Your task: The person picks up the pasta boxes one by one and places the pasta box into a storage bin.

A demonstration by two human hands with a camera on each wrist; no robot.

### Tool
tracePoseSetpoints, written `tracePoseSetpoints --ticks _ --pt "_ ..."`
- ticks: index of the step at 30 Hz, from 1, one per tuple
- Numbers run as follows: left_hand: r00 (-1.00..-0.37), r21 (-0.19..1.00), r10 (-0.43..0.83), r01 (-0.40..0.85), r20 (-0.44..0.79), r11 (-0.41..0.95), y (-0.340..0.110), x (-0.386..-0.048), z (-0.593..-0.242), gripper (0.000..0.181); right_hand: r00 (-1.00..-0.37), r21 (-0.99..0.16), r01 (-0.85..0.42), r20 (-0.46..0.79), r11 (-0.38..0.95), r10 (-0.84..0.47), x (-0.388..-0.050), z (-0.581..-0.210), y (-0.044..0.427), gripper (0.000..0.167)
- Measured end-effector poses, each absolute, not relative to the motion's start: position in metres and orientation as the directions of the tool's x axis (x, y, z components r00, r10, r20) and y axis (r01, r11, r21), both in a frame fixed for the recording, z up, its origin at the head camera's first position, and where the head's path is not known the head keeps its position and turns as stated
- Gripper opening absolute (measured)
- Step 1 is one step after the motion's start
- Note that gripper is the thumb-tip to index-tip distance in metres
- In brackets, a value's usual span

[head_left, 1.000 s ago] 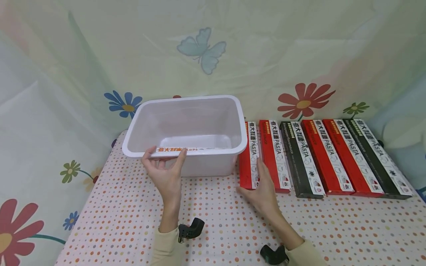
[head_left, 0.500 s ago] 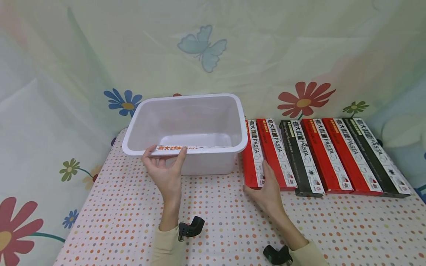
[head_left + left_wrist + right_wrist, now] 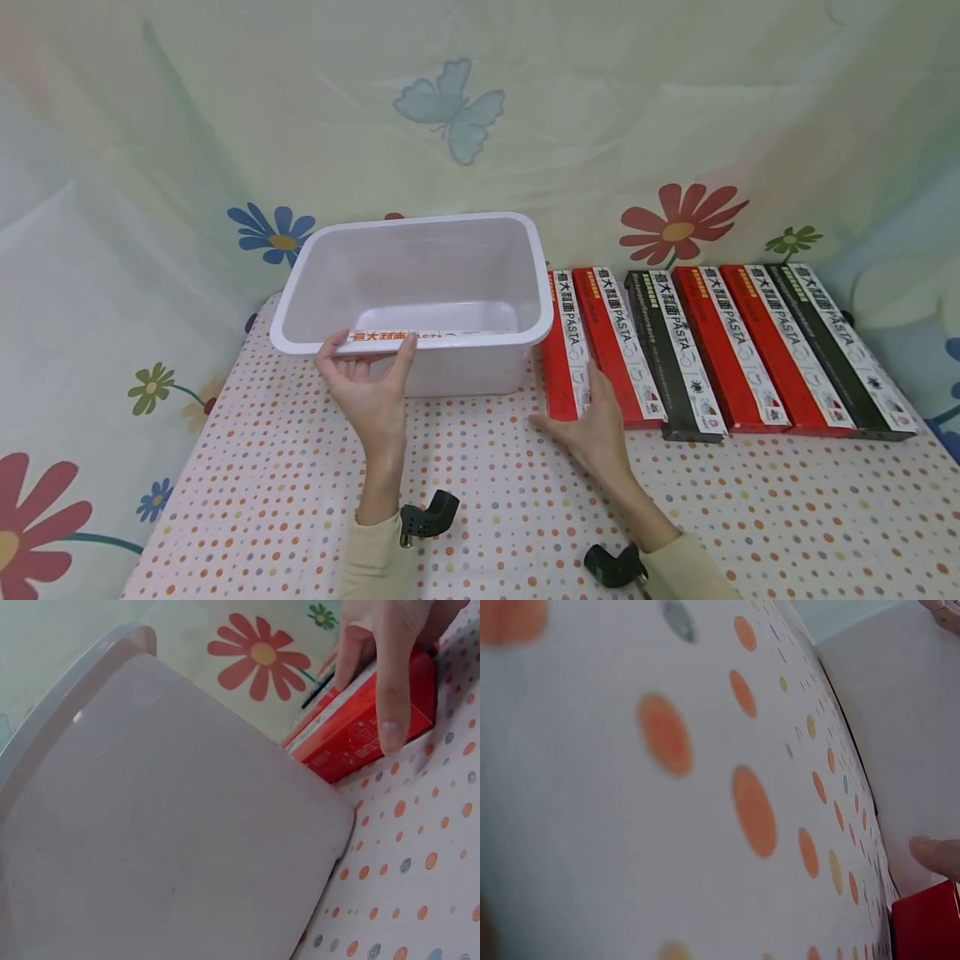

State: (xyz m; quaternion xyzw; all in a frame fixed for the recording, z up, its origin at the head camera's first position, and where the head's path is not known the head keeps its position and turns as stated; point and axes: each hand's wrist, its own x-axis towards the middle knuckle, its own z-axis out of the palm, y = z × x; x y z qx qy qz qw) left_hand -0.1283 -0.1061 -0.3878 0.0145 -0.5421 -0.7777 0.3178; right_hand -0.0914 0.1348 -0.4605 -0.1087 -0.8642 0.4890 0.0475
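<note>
White tub [image 3: 461, 375], left of centre, is gripped at its near rim by the left hand's [image 3: 371, 400] curled fingers and thumb. Right of centre, the leftmost red pasta box [image 3: 558, 379] is flanked at its near end by the right hand [image 3: 596, 437], thumb spread, fingers extended. Dotted cloth [image 3: 498, 500] is spread across lower centre; only a narrow strip is left between tub and box.

The head camera looks forward and down from the near side of a white polka-dotted cloth [image 3: 465, 500], far enough back to include the white rectangular plastic tub [image 3: 465, 371] and a pale green floral backdrop [image 3: 562, 167]. The left-wrist camera, tilted, sits close beside the tub's outer wall, facing the right hand [image 3: 597, 429]. The right-wrist camera, also tilted, looks low across the cloth toward the tub. Both wrist views share tub wall, right thumb and a red rectangular box [image 3: 360, 727].
</note>
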Motion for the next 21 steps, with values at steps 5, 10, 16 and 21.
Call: tracePoseSetpoints --ticks 5,10,16,21 --pt "-0.794 0.855 -0.506 0.484 0.337 -0.189 -0.107 -0.128 -0.389 0.082 -0.969 -0.849 0.146 -0.020 0.508 0.245 -0.093 -0.462 0.133 0.118" --pt "-0.793 0.853 -0.506 0.486 0.339 -0.191 -0.107 -0.128 -0.390 0.081 -0.959 -0.853 0.186 -0.051 0.487 0.278 -0.092 -0.462 0.132 0.112" --pt "-0.795 0.854 -0.504 0.484 0.338 -0.191 -0.108 -0.127 -0.390 0.082 -0.942 -0.849 0.229 -0.071 0.475 0.328 -0.090 -0.462 0.130 0.107" --pt "-0.796 0.848 -0.503 0.489 0.337 -0.207 -0.108 -0.128 -0.389 0.082 -0.946 -0.855 0.188 -0.025 0.484 0.324 -0.081 -0.458 0.131 0.101"
